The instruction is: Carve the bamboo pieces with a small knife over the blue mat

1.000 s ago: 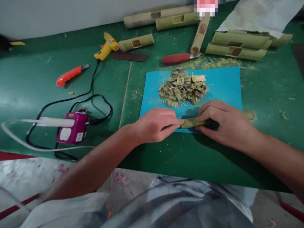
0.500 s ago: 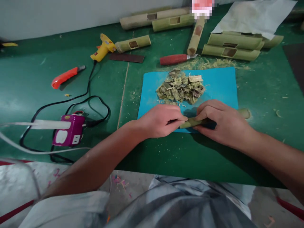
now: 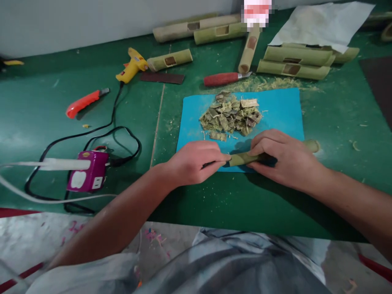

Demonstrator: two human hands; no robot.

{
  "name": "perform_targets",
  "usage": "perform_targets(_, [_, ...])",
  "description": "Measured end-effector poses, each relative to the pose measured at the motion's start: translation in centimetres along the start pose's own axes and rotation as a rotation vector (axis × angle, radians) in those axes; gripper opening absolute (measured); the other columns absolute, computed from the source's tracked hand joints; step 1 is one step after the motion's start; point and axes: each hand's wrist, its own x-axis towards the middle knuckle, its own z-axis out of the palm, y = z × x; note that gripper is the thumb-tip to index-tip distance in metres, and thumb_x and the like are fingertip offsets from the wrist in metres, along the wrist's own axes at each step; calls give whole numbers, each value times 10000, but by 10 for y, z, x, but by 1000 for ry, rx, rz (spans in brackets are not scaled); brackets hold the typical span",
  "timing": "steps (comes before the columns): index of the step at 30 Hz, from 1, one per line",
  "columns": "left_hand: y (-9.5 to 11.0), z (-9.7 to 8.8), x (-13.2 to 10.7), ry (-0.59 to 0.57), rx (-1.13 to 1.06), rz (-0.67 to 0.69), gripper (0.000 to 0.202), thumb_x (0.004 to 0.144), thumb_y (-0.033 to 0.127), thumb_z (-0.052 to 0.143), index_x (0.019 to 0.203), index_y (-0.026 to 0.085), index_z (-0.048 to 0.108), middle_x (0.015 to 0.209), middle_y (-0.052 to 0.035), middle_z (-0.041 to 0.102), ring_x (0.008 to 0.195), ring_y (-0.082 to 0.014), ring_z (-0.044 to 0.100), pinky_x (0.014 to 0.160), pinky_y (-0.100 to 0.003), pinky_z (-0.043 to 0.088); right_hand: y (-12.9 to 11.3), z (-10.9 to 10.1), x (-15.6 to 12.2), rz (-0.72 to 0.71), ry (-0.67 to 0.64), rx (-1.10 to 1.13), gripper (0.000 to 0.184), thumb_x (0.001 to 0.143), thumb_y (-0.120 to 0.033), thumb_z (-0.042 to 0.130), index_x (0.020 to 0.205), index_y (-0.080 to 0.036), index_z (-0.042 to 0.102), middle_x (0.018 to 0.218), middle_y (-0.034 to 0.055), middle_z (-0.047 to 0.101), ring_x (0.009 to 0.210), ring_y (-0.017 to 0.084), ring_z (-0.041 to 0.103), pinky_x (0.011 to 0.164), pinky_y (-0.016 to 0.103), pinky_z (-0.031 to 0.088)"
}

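Observation:
A green bamboo tube (image 3: 241, 158) lies across the near edge of a blue cutting mat (image 3: 281, 110). My right hand (image 3: 284, 159) is closed over the tube and presses it down; the tube's far end (image 3: 312, 145) sticks out past my wrist. My left hand (image 3: 196, 161) is closed in a pinch round a thin dark tool, mostly hidden, whose tip meets the tube's left end. A heap of bamboo chips (image 3: 229, 114) sits on the mat just behind my hands.
On the green table: a red-handled knife (image 3: 222, 79), several bamboo tubes with cut windows (image 3: 290, 61), a yellow glue gun (image 3: 130, 67), an orange utility knife (image 3: 82, 102), a dark strip (image 3: 162, 77), a purple power socket (image 3: 85, 176) with black cord, white sheet (image 3: 321, 24).
My left hand slid slightly right along the tube's end, then back left. The view shifted a little; my right hand stays on the tube.

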Motion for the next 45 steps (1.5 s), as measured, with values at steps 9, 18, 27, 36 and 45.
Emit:
perform_targets(9, [1, 5, 0, 40, 233, 179, 225, 1017, 198, 488, 1041, 122, 699, 799, -61, 703, 719, -166, 640, 658, -291, 486, 2, -1, 3, -16, -3, 20, 33, 874, -280, 632, 871, -247, 635, 944, 60, 688, 930, 249, 653, 797, 410, 528])
perform_targets(18, [-4, 5, 2, 28, 261, 233, 244, 1036, 225, 455, 1057, 139, 682, 792, -51, 699, 723, -157, 630, 653, -287, 468, 4, -2, 4, -22, -5, 20, 46, 877, -294, 636, 897, -254, 646, 952, 61, 691, 939, 254, 660, 798, 418, 539])
perform_targets(27, [2, 3, 6, -8, 356, 270, 308, 1045, 198, 376, 993, 145, 675, 744, -43, 667, 661, -162, 588, 609, -303, 440, 4, -2, 4, -15, -12, 14, 54, 854, -274, 653, 899, -245, 644, 961, 63, 693, 942, 253, 658, 800, 413, 535])
perform_targets(36, [8, 5, 5, 60, 483, 269, 297, 1053, 198, 389, 958, 157, 668, 651, -15, 586, 597, -154, 530, 573, -316, 366, 6, -4, 7, 5, -56, 4, 82, 883, -308, 619, 893, -231, 646, 944, 75, 692, 954, 254, 656, 798, 402, 527])
perform_targets(45, [7, 3, 5, 74, 488, 270, 242, 1045, 194, 412, 969, 154, 639, 655, -10, 607, 595, -150, 557, 557, -308, 394, 8, -7, 11, 21, -88, 15, 85, 886, -322, 608, 897, -248, 648, 962, 70, 695, 965, 252, 663, 781, 394, 524])
